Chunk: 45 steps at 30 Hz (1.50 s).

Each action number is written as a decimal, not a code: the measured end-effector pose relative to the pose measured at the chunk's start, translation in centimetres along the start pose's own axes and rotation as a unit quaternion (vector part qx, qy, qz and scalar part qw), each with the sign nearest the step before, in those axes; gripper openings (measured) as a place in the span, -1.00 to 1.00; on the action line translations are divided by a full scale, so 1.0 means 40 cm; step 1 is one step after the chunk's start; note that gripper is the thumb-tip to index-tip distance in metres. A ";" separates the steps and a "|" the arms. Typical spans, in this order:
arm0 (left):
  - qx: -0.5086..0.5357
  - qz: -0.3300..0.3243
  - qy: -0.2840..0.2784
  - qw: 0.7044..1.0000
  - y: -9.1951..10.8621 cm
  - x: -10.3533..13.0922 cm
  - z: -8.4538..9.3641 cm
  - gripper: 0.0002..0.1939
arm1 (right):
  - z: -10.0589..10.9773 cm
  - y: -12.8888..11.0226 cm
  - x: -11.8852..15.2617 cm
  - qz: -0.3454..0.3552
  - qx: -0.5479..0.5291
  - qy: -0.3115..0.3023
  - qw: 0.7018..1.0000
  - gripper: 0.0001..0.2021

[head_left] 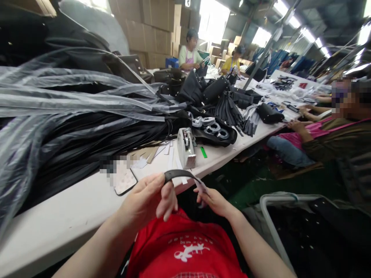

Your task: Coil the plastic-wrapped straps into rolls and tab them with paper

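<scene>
A narrow black strap point(183, 173) arches between my two hands, in front of the table edge. My left hand point(153, 193) pinches one end between thumb and forefinger, its other fingers curled below. At the opposite end my right hand point(211, 200) is closed on the strap together with a pale, thin wrap that hangs down by the fingers. Just beyond the strap, a grey metal tape dispenser point(187, 148) stands on the table. A phone in a patterned case point(125, 179) lies left of it, near my left wrist.
Long black straps in clear plastic sleeves point(72, 98) heap over the table's left side. Black bags point(189, 88), strap coils point(213, 127) and a green strip point(203, 152) lie beyond. A white-rimmed bin point(271, 220) with black pieces stands at right. Co-workers sit along the table.
</scene>
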<state>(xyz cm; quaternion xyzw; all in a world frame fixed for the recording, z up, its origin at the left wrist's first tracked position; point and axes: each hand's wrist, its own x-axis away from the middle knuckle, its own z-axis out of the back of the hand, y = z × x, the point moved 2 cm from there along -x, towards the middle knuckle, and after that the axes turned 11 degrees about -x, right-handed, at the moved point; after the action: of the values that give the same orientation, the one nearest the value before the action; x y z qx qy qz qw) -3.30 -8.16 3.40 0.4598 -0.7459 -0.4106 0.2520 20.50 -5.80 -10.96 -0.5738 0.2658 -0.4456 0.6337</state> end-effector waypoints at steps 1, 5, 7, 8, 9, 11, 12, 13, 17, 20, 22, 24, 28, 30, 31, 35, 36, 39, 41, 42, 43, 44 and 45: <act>0.000 0.024 -0.014 1.000 0.000 0.010 -0.012 -0.62 | -0.002 0.003 -0.008 0.036 0.047 0.024 0.998 -0.61; 0.002 0.092 -0.004 0.996 -0.014 0.021 -0.036 -0.63 | -0.005 -0.025 -0.017 0.149 0.154 0.074 0.974 -0.67; 0.000 0.102 0.006 0.995 -0.014 0.020 -0.041 -0.64 | -0.004 -0.047 -0.019 0.183 0.192 0.079 0.961 -0.65; -0.001 0.102 0.013 0.995 -0.013 0.020 -0.043 -0.64 | -0.001 -0.058 -0.021 0.197 0.210 0.083 0.954 -0.64; -0.002 0.103 0.019 0.995 -0.011 0.020 -0.045 -0.64 | 0.002 -0.066 -0.024 0.207 0.226 0.087 0.948 -0.61; 0.000 0.107 0.026 0.994 -0.007 0.020 -0.051 -0.65 | 0.009 -0.080 -0.033 0.216 0.241 0.093 0.942 -0.57; 0.003 0.110 0.026 0.994 -0.005 0.020 -0.054 -0.65 | 0.013 -0.085 -0.037 0.214 0.240 0.088 0.943 -0.56; 0.005 0.113 0.023 0.993 -0.004 0.020 -0.058 -0.66 | 0.015 -0.089 -0.040 0.210 0.233 0.078 0.946 -0.58; -0.003 0.113 0.001 0.994 0.003 0.020 -0.068 -0.67 | -0.001 -0.104 -0.036 0.211 0.147 0.030 0.966 -0.60; -0.022 0.112 0.009 0.993 0.013 0.023 -0.069 -0.66 | -0.044 -0.115 -0.025 0.230 0.108 0.018 0.967 -0.50; -0.032 0.117 0.021 0.992 0.019 0.024 -0.070 -0.66 | -0.077 -0.122 -0.025 0.233 0.123 0.046 0.964 -0.52; -0.033 0.126 0.029 0.991 0.023 0.023 -0.072 -0.66 | -0.103 -0.131 -0.032 0.239 0.150 0.094 0.955 -0.71; -0.017 0.144 0.030 0.989 0.022 0.023 -0.074 -0.66 | -0.125 -0.143 -0.049 0.250 0.194 0.148 0.937 -0.86; -0.005 0.148 0.024 0.989 0.019 0.024 -0.072 -0.66 | -0.125 -0.144 -0.052 0.249 0.223 0.153 0.930 -0.83; 0.001 0.149 0.022 0.989 0.017 0.024 -0.070 -0.66 | -0.124 -0.144 -0.052 0.252 0.241 0.151 0.925 -0.80; 0.023 0.149 0.020 0.988 0.011 0.021 -0.062 -0.67 | -0.121 -0.140 -0.043 0.283 0.317 0.135 0.895 -0.70; 0.027 0.149 0.020 0.988 0.011 0.020 -0.061 -0.67 | -0.119 -0.140 -0.041 0.286 0.329 0.134 0.890 -0.70; 0.035 0.152 0.017 0.988 0.010 0.017 -0.060 -0.67 | -0.113 -0.144 -0.037 0.294 0.344 0.138 0.881 -0.70; 0.037 0.153 0.014 0.987 0.010 0.016 -0.060 -0.67 | -0.109 -0.151 -0.034 0.309 0.343 0.145 0.875 -0.70; 0.037 0.154 0.014 0.987 0.010 0.015 -0.059 -0.67 | -0.107 -0.156 -0.031 0.319 0.341 0.151 0.871 -0.71; 0.036 0.155 0.016 0.987 0.009 0.015 -0.059 -0.67 | -0.105 -0.162 -0.028 0.331 0.339 0.158 0.866 -0.73; 0.035 0.156 0.016 0.987 0.009 0.015 -0.058 -0.67 | -0.102 -0.169 -0.024 0.343 0.335 0.166 0.862 -0.75; 0.034 0.158 0.016 0.987 0.007 0.015 -0.058 -0.68 | -0.100 -0.176 -0.021 0.353 0.330 0.173 0.858 -0.78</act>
<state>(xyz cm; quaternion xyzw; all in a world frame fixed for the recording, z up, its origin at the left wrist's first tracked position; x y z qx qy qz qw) -1.97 -9.50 4.88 0.3513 -0.8185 -0.3329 0.3096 14.91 -6.64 -5.11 -0.1120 0.3931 -0.3460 0.8445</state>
